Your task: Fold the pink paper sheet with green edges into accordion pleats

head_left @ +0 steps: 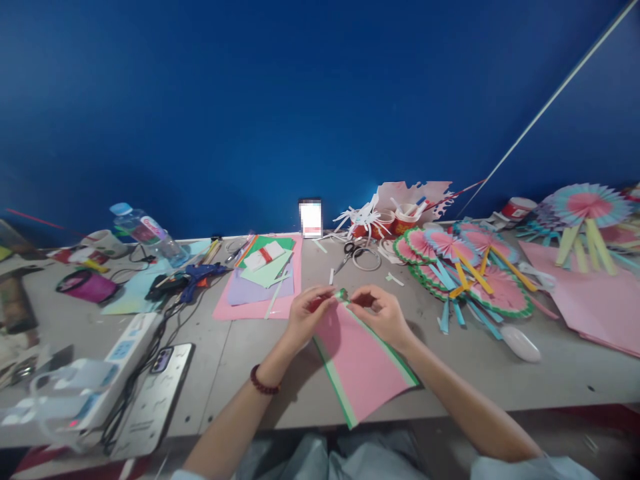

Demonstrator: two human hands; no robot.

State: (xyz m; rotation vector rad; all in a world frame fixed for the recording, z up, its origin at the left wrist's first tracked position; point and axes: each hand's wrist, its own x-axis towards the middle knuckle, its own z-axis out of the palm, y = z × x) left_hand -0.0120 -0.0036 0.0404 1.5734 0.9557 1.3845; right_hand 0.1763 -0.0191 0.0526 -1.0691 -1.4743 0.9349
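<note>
Gray table (235, 373) fills the front. Over its middle is pink paper (363, 367) with green edges. At the paper's far end, the left hand (310, 313) pinches it with thumb and fingers, and the right hand (383, 317) pinches it too, just beside. On the left, a phone (155, 400) lies flat next to a white power strip (123, 353). Farther back on that side are a blue glue gun (197, 277) and a pile of colored sheets (260, 287). On the right, round paper fans (500, 290) lie in a heap. Past the hands are scissors (350, 252). Way back, a little screen (311, 220) stands by the big blue wall (310, 100).
</note>
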